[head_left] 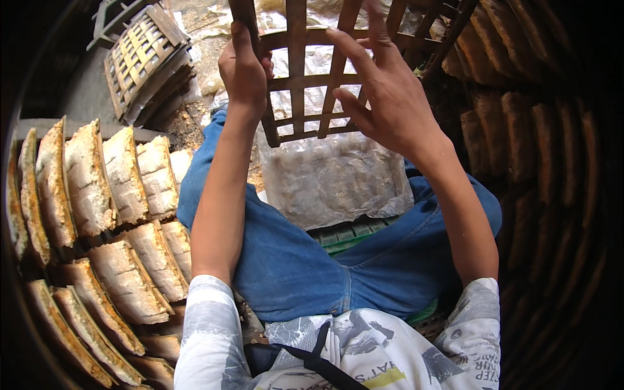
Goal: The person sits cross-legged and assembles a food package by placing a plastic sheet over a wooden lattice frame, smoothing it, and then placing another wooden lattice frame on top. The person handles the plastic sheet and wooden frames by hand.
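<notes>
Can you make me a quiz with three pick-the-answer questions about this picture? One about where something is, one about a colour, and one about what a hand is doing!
1. Where do the slanted pale slabs stand?
A. at the person's left
B. on the lap
C. on the wooden lattice frame

2. What colour are the trousers?
A. red
B. blue
C. black

3. What is the left hand doing?
A. resting flat on the knee
B. gripping a bar of the wooden lattice frame
C. holding a slab

Answers:
1 A, the rows fill the left side.
2 B, the cloth is blue denim.
3 B, its fingers wrap round a side bar; the right hand touches the slats, fingers spread.
</notes>
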{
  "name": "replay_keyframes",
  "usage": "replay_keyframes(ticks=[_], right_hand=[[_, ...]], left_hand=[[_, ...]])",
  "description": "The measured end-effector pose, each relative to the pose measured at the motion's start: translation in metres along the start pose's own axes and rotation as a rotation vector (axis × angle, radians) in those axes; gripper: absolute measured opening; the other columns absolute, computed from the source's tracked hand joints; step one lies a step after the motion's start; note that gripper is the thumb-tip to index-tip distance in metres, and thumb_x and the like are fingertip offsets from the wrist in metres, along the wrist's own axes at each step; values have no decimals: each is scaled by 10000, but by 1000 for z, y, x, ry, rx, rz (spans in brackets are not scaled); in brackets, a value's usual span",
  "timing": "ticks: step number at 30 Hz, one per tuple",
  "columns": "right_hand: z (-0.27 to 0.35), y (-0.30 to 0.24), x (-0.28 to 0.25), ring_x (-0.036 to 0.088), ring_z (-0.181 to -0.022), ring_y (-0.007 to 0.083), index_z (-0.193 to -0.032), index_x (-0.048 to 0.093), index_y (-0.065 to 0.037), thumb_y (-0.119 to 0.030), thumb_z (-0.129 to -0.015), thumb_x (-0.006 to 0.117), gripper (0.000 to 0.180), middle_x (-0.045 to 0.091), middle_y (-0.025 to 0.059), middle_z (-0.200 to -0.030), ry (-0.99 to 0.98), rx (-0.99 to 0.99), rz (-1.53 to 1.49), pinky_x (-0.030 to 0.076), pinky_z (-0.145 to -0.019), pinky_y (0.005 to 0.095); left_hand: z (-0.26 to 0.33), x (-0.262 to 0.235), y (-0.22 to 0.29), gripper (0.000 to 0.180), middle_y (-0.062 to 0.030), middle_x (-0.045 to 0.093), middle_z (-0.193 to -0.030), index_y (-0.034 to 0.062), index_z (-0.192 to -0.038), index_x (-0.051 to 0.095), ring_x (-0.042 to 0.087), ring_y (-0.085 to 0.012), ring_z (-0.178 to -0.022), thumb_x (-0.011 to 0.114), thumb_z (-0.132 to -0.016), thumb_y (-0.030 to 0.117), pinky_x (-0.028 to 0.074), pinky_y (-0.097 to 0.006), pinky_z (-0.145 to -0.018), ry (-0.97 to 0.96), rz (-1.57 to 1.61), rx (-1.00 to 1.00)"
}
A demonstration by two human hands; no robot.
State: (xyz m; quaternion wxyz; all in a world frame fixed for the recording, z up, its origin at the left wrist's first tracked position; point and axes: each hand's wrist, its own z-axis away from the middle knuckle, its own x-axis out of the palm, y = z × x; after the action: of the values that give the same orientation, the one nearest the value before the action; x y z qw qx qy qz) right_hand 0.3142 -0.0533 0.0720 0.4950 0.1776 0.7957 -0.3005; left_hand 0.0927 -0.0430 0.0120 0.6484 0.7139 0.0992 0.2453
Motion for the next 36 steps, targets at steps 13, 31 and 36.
replay_keyframes(ticks=[13,31,36], right_hand=[[8,12,-5,601,-1163,362,-1462,459,-209,-180,-844,762,688,421,191,-1511,-19,78,-56,529,-990,477],[-5,48,-15,258,-1484,425,-1534,354,-69,-242,-836,711,803,290,285,-1574,308,18,138,303,-1182,510],[49,15,50,126,-1504,504,-1567,308,-132,-355,-849,742,869,151,308,-1620,-586,132,438,250,-1166,626]], left_hand=[[-1,4,3,594,-8,497,-572,73,-783,537,453,-70,-462,452,-1011,614,362,-234,-432,-10,-8,26],[0,-3,7,628,-8,494,-564,75,-761,520,455,-75,-453,446,-995,653,368,-231,-427,39,-37,-4],[2,0,6,624,-11,509,-585,69,-796,538,460,-72,-466,459,-989,657,366,-232,-425,45,-45,-4]])
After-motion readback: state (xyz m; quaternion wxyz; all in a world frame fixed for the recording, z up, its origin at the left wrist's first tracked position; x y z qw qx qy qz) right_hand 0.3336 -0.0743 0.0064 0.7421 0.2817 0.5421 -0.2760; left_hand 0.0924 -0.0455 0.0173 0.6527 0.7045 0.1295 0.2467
